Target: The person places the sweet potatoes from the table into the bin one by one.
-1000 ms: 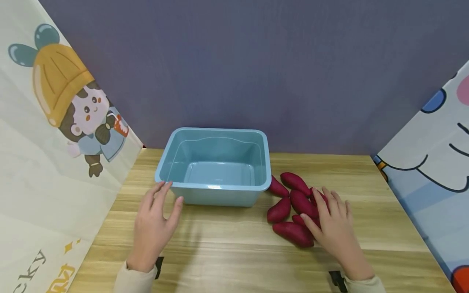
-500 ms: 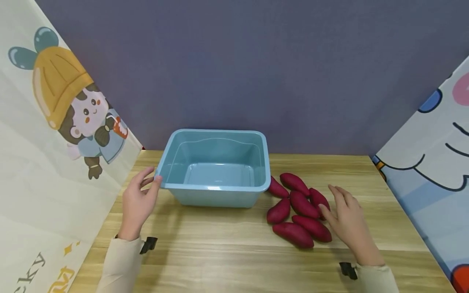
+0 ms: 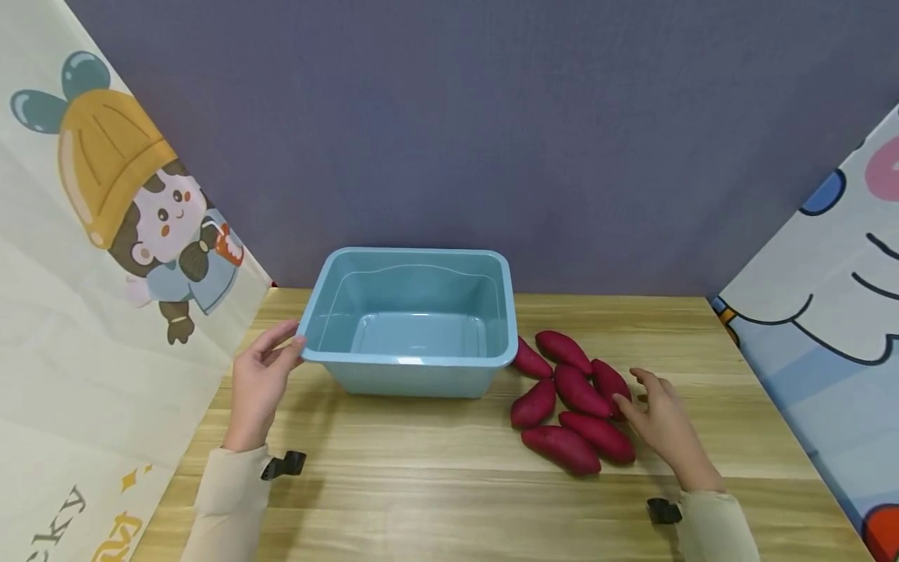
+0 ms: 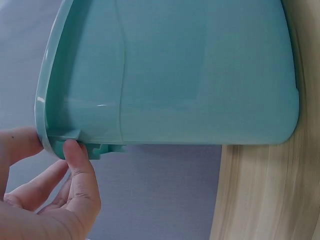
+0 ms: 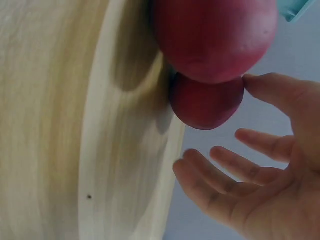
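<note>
My left hand [image 3: 256, 386] pinches the rim of a light blue plastic bin [image 3: 410, 381] at its front left corner. In the left wrist view the fingers lie along the outside of the bin [image 4: 165, 75], with the thumb under the lip. Right of the bin lie several dark red sweet potatoes [image 3: 581, 390] in a loose cluster on the table. My right hand [image 3: 663, 421] is beside the rightmost sweet potato [image 3: 611, 382], its thumb tip right at the skin. Seen from the right wrist, the other fingers are spread and slightly bent, with a gap between them and the sweet potato [image 5: 207, 102].
A wooden table [image 3: 421, 484] carries everything. Behind it rises a grey-blue wall panel [image 3: 492, 140]. Cartoon-printed cloths stand on both sides, the left cloth [image 3: 63, 375] and the right cloth [image 3: 836, 375]. The bin's inside holds nothing.
The left hand has moved left from the bin's front to its corner and taken hold of the rim. The right hand has shifted off the cluster to its right side, uncovering sweet potatoes.
</note>
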Motion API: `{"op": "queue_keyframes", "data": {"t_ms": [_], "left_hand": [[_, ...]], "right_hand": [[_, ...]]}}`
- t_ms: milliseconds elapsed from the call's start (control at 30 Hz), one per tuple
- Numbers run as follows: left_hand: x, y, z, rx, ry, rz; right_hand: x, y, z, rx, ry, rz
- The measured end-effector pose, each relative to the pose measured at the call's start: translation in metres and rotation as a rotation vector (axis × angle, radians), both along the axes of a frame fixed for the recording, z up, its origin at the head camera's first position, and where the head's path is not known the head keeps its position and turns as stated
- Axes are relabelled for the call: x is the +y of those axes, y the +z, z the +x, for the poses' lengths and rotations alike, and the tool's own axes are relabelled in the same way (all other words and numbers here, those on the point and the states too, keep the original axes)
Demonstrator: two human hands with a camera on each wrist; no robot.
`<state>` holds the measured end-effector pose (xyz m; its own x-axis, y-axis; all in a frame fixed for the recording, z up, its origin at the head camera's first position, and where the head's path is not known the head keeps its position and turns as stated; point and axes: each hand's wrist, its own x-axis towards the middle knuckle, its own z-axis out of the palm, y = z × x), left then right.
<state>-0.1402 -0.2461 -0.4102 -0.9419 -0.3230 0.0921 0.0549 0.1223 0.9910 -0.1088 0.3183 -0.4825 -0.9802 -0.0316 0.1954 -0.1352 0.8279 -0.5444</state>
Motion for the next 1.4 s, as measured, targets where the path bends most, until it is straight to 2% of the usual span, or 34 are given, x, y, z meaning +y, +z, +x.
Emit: {"op": "queue_keyframes", "data": {"t_ms": [167, 367, 567, 700, 900, 1100, 1400], "left_hand": [[-0.001, 0.0, 0.0, -0.009, -0.004, 0.043], [-0.002, -0.002, 0.0, -0.021, -0.007, 0.075], [-0.003, -0.004, 0.0, -0.014, -0.022, 0.115], [-0.004, -0.004, 0.0, -0.015, -0.025, 0.126], [-0.003, -0.002, 0.0, -0.026, -0.022, 0.152], [-0.002, 0.0, 0.0, -0.029, -0.02, 0.163], [-0.004, -0.001, 0.0, -0.03, -0.019, 0.163]], "right_hand": [[0.004, -0.006, -0.006, -0.139, -0.025, -0.074], [0.006, -0.006, -0.006, -0.211, -0.045, -0.124], [0.007, -0.005, -0.006, -0.302, -0.091, -0.274], [0.008, -0.007, -0.006, -0.316, -0.106, -0.368], [0.012, -0.011, -0.006, -0.32, -0.12, -0.414], [0.014, -0.005, -0.007, -0.272, -0.128, -0.394], [0.012, 0.012, -0.013, -0.199, -0.097, -0.394]]}}
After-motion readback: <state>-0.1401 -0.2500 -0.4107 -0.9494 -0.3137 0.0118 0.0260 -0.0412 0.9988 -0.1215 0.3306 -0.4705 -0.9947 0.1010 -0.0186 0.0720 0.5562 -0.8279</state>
